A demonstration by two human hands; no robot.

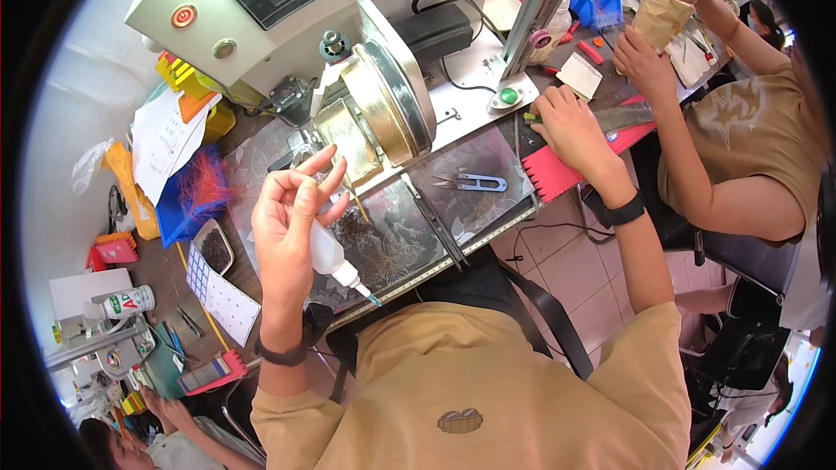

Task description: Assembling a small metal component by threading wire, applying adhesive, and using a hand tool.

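Note:
My left hand [292,218] is raised over the bench's front edge, its fingers curled around a white squeeze bottle [327,254]. The bottle tilts with its narrow nozzle pointing down toward me. Off to the right, my right hand [570,132] reaches over the bench with its fingers bent together. A small yellow-green piece [529,118] shows at those fingertips; what they grip is mostly hidden. Behind the left hand stands a machine with a brass-coloured drum [379,109]. Blue-handled thread snips [475,183] and black tweezers [434,221] lie on the dark patterned mat [401,248].
A red mat [557,172] with a toothed edge lies at the right. Beside it a co-worker's hands hold a brown paper packet [664,16]. At left are a blue bin [187,200] with red strands, a small tray [213,245] of dark bits and white papers [170,144].

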